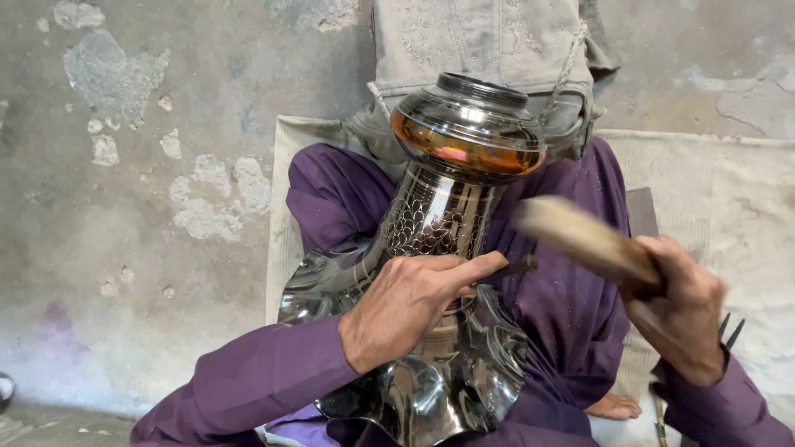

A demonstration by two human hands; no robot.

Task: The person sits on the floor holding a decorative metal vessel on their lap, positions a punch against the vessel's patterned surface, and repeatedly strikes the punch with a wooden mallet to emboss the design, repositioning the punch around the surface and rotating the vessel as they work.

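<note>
- Our left hand (406, 306) closes around a thin dark punch (515, 266), its tip set against the neck of a shiny metal vessel (447, 215).
- Our right hand (683, 310) is clenched on a wooden mallet (580, 236), blurred in the air just right of the vessel and above the punch.
- The vessel lies across our lap, its wavy flared base (439, 389) toward us and its rounded top with a copper-tinted band (464, 145) pointing away.
- Fine scale-like patterning (431, 219) covers the neck beside the punch.
- Purple sleeves and trousers (571, 306) frame the work; a bare foot (614, 406) shows below the right wrist.
- We sit on a pale mat (712, 199), a few thin metal tools (729, 327) near its right edge; worn concrete floor (124, 207) lies to the left.
</note>
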